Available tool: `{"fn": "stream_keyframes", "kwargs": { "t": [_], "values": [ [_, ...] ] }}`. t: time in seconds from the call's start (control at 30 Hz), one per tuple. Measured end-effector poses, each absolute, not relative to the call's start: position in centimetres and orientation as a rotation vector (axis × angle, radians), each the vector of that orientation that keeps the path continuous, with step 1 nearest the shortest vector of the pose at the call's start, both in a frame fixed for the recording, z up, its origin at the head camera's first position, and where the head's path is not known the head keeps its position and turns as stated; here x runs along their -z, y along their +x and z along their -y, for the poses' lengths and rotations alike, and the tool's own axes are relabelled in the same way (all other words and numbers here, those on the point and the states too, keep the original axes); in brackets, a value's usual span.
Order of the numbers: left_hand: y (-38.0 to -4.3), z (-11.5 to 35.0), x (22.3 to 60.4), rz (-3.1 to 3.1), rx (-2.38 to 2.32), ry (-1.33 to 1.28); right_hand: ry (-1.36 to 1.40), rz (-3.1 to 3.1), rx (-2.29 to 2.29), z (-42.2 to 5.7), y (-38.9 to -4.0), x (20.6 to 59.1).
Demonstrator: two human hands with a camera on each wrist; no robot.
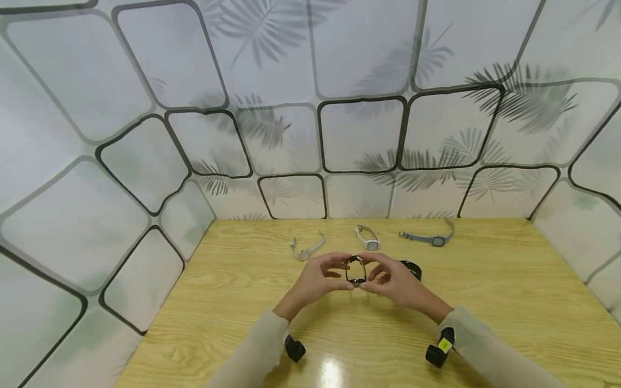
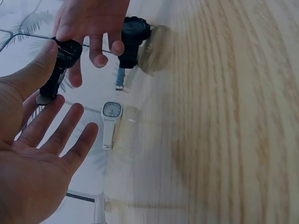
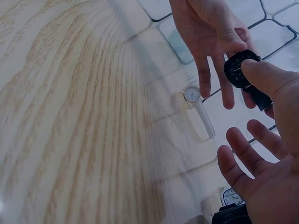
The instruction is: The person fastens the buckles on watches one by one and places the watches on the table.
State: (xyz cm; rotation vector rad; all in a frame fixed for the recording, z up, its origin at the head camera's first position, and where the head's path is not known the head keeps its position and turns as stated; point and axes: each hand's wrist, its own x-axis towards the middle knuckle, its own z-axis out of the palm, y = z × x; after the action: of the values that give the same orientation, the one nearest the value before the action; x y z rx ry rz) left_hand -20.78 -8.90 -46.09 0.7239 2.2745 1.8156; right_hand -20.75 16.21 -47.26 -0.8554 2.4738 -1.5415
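A black wristwatch [image 1: 356, 282] with a round dial is held above the table, its strap standing up in a loop. My left hand [image 1: 315, 277] pinches it from the left and my right hand [image 1: 395, 283] from the right, thumbs at the dial end and fingertips at the top of the loop. In the right wrist view, the right thumb lies over the watch's dial [image 3: 239, 70]. The other fingers of both hands spread away from it. Partly hidden behind the right hand, a second black watch [image 1: 413, 268] rests on the table.
Further back on the wooden table [image 1: 233, 302] lie a white-strapped round watch [image 1: 304, 255], a white square-faced watch [image 1: 372, 245] and a blue-grey watch [image 1: 438, 241]. Patterned cloth [image 1: 361, 134] closes off the back and sides. Each wrist wears a small black camera [image 1: 294, 348].
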Motion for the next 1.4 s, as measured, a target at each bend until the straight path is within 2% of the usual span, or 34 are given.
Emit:
{"fn": "stream_keyframes", "kwargs": {
  "t": [0.67,0.97,1.2,1.4],
  "values": [
    [-20.0,8.7,47.2,-2.48,-1.734,0.785,-0.909,-2.505,1.546,-16.6,-19.9,48.0],
    [-20.2,8.8,47.2,-2.603,-1.576,0.784,-0.949,-2.501,1.389,-17.0,-20.9,47.3],
    [-20.9,9.1,46.9,-2.606,-1.502,0.763,-0.903,-2.475,1.271,-16.5,-21.7,46.1],
    [-21.7,9.5,47.2,-2.59,-1.423,0.779,-0.822,-2.421,1.281,-15.6,-22.1,46.7]
  ]
}}
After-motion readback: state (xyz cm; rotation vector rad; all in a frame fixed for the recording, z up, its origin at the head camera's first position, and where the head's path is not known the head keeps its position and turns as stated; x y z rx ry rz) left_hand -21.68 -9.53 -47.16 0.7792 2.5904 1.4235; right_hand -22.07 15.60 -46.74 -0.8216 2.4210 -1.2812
